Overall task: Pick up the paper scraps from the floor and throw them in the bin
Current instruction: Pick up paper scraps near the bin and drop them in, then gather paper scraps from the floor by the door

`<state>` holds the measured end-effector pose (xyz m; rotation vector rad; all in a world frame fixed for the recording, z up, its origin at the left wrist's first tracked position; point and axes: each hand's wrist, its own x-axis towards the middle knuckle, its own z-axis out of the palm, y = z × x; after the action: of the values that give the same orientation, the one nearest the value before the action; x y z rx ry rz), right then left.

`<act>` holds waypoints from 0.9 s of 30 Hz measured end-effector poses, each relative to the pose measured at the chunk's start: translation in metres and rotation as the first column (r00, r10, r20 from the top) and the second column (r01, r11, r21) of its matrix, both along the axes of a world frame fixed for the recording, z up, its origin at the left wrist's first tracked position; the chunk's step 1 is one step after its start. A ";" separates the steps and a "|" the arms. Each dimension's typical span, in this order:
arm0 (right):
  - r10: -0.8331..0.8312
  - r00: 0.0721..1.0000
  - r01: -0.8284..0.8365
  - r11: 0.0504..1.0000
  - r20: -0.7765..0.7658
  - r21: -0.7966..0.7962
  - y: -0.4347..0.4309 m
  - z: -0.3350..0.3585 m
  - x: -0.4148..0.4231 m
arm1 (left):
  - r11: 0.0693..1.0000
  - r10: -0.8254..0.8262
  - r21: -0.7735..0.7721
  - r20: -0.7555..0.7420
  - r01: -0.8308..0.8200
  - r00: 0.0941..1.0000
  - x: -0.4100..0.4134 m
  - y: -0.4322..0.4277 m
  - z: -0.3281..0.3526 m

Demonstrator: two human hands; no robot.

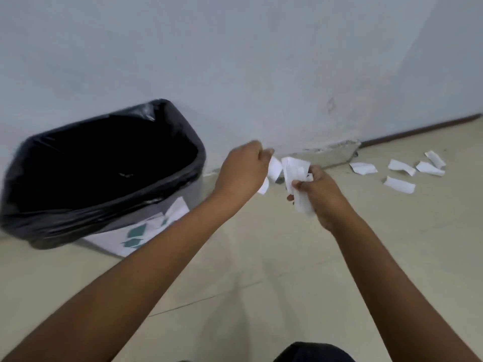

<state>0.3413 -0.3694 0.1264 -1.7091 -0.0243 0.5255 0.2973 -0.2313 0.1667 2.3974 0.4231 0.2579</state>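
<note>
Fingers of our left hand [241,169] are curled in and pinch one white paper scrap [273,170], which hangs down from the fingertips just beside the bin's right wall. Our right hand [317,194] is closed around a small bundle of scraps [296,176], the sheets sticking out above and below the fist; the picture is somewhat blurred, so we cannot count them. Both hands are held up above the floor [261,270], close together, the single scrap nearly touching the bundle.

To the left stands the bin [146,226], grey with a white label bearing green marks, lined with a black bag [78,212] folded over its rim. It sits against the pale wall [235,61] and looks dark inside; we think a small bit lies at the bottom, though it is too dim to be sure.

Five more loose scraps [398,184] lie on the beige floor well to the right of our hands, near the foot of the wall, set close to one another. Behind our hands, the base of the wall is chipped, with bare grey plaster [332,152] showing. Our bare forearms reach in from the bottom edge.
</note>
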 end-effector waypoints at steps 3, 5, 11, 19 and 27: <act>0.100 0.990 -0.111 0.986 0.100 0.121 0.034 0.060 -0.005 | 0.992 0.121 0.004 0.215 -0.125 0.969 -0.021 0.034 0.066; 0.208 0.965 -0.233 0.960 0.160 0.156 0.065 0.092 -0.014 | 0.974 0.220 -0.019 0.304 -0.225 0.927 -0.036 0.070 0.087; 0.531 0.757 -0.459 0.847 0.380 -0.269 0.195 0.105 -0.027 | 0.909 0.397 0.176 -0.095 -0.377 0.913 -0.065 0.178 0.071; 0.649 0.752 -0.545 0.713 0.120 -0.440 0.245 0.099 -0.028 | 0.948 0.315 0.090 -0.388 -0.305 0.866 -0.081 0.216 0.054; 0.393 0.908 -0.413 0.897 -0.143 -0.157 0.209 0.191 -0.019 | 0.891 0.334 -0.184 -0.355 -0.415 0.873 -0.083 0.186 0.170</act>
<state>0.3218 -0.1606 0.3178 -1.8626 -0.2667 0.9550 0.2141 -0.0452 0.3370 2.0850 1.0184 -0.0147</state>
